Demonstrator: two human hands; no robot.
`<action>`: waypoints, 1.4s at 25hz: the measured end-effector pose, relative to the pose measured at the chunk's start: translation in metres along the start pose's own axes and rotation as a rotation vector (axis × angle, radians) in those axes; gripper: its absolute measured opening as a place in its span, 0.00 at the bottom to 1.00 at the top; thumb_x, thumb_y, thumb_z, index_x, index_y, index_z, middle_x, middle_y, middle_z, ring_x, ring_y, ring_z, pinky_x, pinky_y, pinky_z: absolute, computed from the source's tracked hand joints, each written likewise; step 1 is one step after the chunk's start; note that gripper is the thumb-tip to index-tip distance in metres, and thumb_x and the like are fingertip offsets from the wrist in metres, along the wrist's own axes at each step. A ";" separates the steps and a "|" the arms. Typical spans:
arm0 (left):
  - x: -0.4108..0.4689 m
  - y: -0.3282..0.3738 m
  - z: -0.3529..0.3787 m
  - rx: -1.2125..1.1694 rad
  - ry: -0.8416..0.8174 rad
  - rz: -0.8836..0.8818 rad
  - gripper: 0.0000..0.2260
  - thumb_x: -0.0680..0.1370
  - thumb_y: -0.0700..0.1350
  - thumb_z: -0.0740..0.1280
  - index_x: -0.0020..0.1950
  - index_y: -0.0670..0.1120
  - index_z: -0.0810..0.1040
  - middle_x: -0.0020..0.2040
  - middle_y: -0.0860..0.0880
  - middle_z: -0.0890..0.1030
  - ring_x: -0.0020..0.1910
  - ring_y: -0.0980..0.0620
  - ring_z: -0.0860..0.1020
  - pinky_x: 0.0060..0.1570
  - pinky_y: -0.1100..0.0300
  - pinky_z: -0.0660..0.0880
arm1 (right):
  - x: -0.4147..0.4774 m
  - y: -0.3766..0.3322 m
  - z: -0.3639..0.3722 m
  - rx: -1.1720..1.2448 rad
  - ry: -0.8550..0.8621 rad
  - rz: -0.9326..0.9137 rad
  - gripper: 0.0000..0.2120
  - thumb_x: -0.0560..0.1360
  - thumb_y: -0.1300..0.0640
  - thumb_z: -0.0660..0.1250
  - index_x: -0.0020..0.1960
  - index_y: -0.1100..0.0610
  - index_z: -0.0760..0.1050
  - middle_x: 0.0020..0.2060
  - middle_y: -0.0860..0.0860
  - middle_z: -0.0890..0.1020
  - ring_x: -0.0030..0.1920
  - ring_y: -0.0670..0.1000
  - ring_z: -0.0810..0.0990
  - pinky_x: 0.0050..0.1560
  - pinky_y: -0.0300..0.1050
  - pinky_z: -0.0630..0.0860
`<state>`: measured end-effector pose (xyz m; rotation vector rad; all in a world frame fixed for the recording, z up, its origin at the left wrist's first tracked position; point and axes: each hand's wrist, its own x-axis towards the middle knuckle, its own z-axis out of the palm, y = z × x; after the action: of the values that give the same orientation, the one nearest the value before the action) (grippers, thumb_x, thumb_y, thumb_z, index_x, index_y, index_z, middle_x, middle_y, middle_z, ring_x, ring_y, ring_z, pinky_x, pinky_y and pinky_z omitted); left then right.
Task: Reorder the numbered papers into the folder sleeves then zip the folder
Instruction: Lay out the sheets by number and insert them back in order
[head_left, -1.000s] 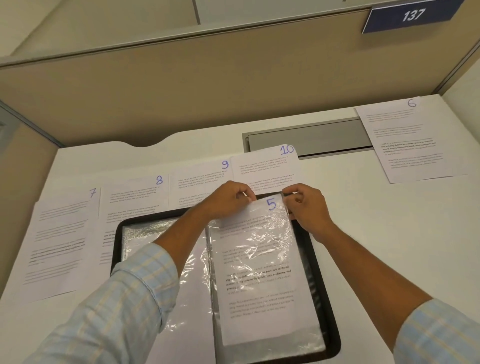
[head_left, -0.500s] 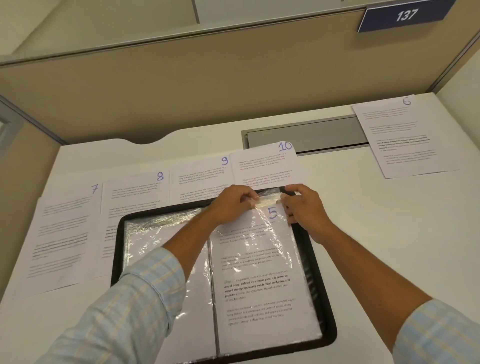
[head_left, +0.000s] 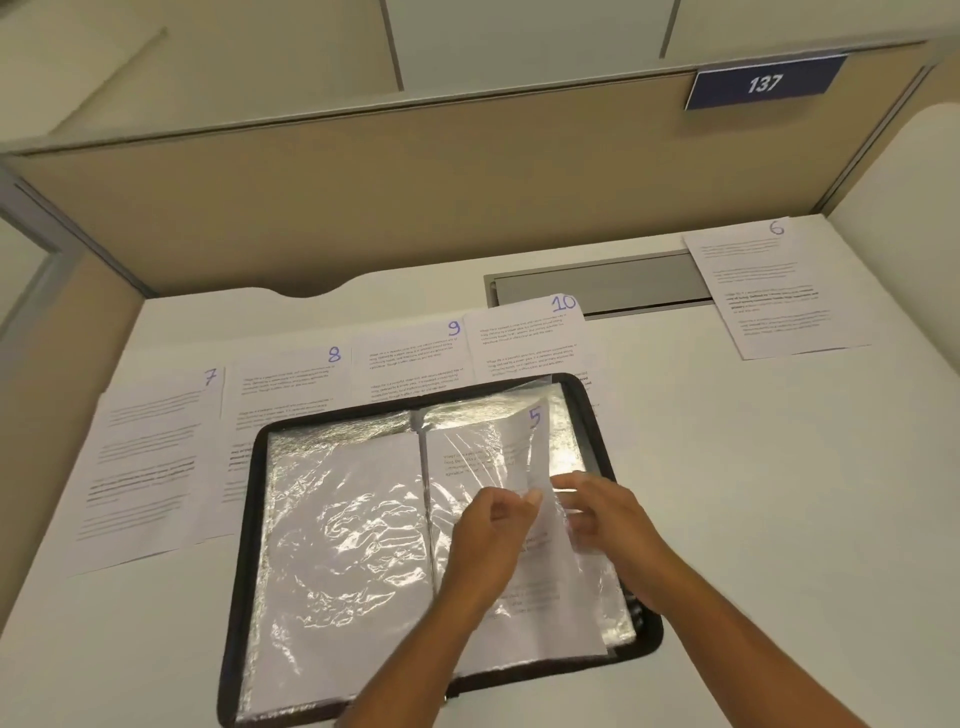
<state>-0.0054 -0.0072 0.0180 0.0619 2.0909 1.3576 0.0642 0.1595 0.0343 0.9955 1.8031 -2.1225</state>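
Note:
An open black zip folder (head_left: 244, 519) lies flat on the white desk, its clear plastic sleeves shining. The right-hand sleeve (head_left: 524, 592) holds paper 5 (head_left: 511, 441) and its outer edge is lifted. My left hand (head_left: 493, 530) pinches that lifted edge near its middle. My right hand (head_left: 602, 512) is right beside it, fingers at the sleeve's edge, blurred. The left sleeve (head_left: 337, 535) holds a blank-backed sheet. Papers 7 (head_left: 145, 457), 8 (head_left: 291, 384), 9 (head_left: 410, 358) and 10 (head_left: 524, 338) lie in a row behind the folder. Paper 6 (head_left: 763, 291) lies at the far right.
A grey cable flap (head_left: 613, 283) is set into the desk behind paper 10. A beige partition (head_left: 415, 197) with a blue sign reading 137 (head_left: 763, 83) closes off the back. Bare white desk (head_left: 779, 493) stretches to the right of the folder.
Both hands have come down from the sleeve's top edge to its right edge. Paper 5 now sits inside the sleeve, and that edge is lifting off the folder.

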 end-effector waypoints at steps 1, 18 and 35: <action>0.000 -0.001 -0.002 -0.047 -0.012 -0.015 0.15 0.77 0.66 0.71 0.54 0.57 0.79 0.52 0.56 0.84 0.52 0.58 0.83 0.51 0.57 0.80 | -0.008 0.000 0.009 -0.021 -0.029 -0.033 0.14 0.86 0.49 0.59 0.60 0.51 0.83 0.54 0.48 0.87 0.54 0.50 0.87 0.57 0.48 0.83; -0.008 -0.053 -0.121 -0.282 0.183 -0.185 0.06 0.82 0.45 0.69 0.56 0.48 0.85 0.47 0.46 0.88 0.48 0.42 0.87 0.50 0.45 0.84 | 0.000 0.102 0.039 -1.191 0.172 -0.433 0.25 0.80 0.42 0.64 0.71 0.56 0.73 0.81 0.51 0.64 0.82 0.52 0.60 0.79 0.49 0.61; -0.011 -0.127 -0.223 0.550 0.608 0.130 0.26 0.77 0.33 0.71 0.74 0.44 0.73 0.65 0.43 0.77 0.63 0.41 0.76 0.62 0.46 0.77 | 0.008 0.128 0.052 -1.165 0.313 -0.411 0.14 0.80 0.42 0.61 0.58 0.51 0.71 0.63 0.52 0.79 0.69 0.54 0.73 0.70 0.58 0.71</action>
<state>-0.0782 -0.2499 -0.0235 0.0127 2.9753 0.8919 0.1080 0.0816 -0.0715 0.6393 2.9416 -0.6568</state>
